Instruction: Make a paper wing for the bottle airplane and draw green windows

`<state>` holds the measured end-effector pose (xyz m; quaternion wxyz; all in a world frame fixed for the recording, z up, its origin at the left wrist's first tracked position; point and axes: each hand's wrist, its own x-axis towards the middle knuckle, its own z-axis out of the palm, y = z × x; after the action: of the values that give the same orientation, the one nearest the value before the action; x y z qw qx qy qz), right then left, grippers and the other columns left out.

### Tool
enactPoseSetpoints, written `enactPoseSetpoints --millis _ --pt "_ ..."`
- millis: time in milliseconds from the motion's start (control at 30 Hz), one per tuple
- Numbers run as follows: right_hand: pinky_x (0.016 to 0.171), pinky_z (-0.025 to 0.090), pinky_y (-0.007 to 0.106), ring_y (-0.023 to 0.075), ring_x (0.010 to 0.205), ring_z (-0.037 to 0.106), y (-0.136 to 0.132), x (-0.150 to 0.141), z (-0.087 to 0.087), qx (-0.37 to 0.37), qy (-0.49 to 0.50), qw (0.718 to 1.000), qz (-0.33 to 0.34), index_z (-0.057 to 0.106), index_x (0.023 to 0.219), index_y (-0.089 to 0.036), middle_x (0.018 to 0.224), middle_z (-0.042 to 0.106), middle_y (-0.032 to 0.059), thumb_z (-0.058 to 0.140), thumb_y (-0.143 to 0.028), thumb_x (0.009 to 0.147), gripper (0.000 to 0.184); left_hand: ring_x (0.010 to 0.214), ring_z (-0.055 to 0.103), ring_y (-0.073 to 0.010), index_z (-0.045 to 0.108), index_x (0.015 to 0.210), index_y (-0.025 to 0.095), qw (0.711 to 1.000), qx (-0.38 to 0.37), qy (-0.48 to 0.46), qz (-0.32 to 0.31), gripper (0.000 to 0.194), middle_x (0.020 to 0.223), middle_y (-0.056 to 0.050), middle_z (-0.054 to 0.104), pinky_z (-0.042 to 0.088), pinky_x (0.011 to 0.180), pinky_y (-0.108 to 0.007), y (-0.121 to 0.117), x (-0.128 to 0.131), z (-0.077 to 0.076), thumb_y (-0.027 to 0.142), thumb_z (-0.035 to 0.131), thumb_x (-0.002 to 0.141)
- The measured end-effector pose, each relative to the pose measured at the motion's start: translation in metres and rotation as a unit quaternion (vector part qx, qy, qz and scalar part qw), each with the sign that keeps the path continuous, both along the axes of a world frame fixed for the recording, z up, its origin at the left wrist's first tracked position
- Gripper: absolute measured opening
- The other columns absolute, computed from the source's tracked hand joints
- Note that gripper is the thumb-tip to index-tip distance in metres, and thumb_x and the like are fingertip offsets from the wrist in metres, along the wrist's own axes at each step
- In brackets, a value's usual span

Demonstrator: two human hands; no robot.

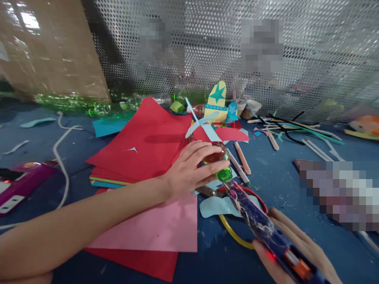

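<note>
Left hand [189, 169] clasps a rounded bottle [211, 157] beside red paper [142, 136] over the blue surface [291, 193], right hand [304, 242] grips a glue gun [254, 215], nozzle [226, 184] close to the bottle's green cap [224, 173].

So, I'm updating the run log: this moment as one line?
left hand: holds bottle; right hand: holds glue gun; nozzle: by green cap

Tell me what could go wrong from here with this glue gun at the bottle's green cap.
The glue gun in your right hand has its tip close to your left hand, so a slip might burn a finger. Glue could drip onto the scissors near the tip. The rounded bottle might turn under your fingers if the tip pushes its green cap.
</note>
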<state>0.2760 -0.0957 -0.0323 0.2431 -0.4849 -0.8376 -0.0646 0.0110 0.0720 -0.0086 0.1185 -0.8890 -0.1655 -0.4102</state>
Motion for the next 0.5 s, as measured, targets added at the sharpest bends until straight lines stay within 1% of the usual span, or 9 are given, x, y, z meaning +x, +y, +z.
enactPoseSetpoints --millis 67,133,300,400,500 --pt "0.087 0.064 0.029 0.0308 0.108 0.074 0.001 -0.001 0.002 0.005 0.002 1.000 0.007 0.058 0.120 -0.010 0.112 0.075 0.0240 0.056 -0.022 0.096 0.026 0.124 0.050 -0.0267 0.060 0.124 0.023 1.000 0.000 0.004 -0.001 0.025 0.127 -0.011 0.061 0.047 0.108 -0.049 0.000 0.000 0.000 0.026 0.050 0.102" --pt "0.087 0.064 0.031 0.0317 0.109 0.073 -0.001 -0.003 0.002 -0.006 0.011 1.000 0.002 0.057 0.120 -0.011 0.113 0.074 0.0249 0.054 -0.024 0.097 0.026 0.124 0.050 -0.0272 0.060 0.125 0.022 1.000 0.001 0.005 0.000 0.025 0.126 -0.012 0.061 0.047 0.107 -0.049 0.000 0.000 0.001 0.026 0.049 0.102" --pt "0.087 0.065 0.038 0.0349 0.112 0.071 -0.007 0.000 -0.005 -0.062 0.040 0.997 -0.027 0.057 0.121 -0.014 0.120 0.071 0.0255 0.054 -0.024 0.097 0.026 0.124 0.050 -0.0272 0.060 0.124 0.022 1.000 0.000 -0.001 -0.003 0.026 0.126 -0.012 0.060 0.046 0.108 -0.049 0.000 0.000 0.001 0.027 0.046 0.103" --pt "0.085 0.066 0.038 0.0351 0.112 0.071 -0.008 0.003 -0.008 -0.063 0.038 0.997 -0.019 0.058 0.124 -0.015 0.121 0.071 0.0242 0.056 -0.023 0.096 0.029 0.124 0.049 -0.0276 0.060 0.125 0.021 1.000 0.001 -0.002 -0.002 0.027 0.126 -0.012 0.059 0.045 0.109 -0.050 0.000 0.000 0.001 0.029 0.045 0.103" --pt "0.085 0.066 0.037 0.0340 0.104 0.075 -0.006 0.001 0.000 -0.054 0.081 0.995 -0.020 0.061 0.119 -0.018 0.112 0.076 0.0189 0.061 -0.023 0.093 0.027 0.124 0.049 -0.0272 0.060 0.125 0.023 1.000 0.003 -0.014 0.001 0.027 0.127 -0.012 0.058 0.045 0.109 -0.049 0.002 0.000 -0.002 0.028 0.044 0.104"
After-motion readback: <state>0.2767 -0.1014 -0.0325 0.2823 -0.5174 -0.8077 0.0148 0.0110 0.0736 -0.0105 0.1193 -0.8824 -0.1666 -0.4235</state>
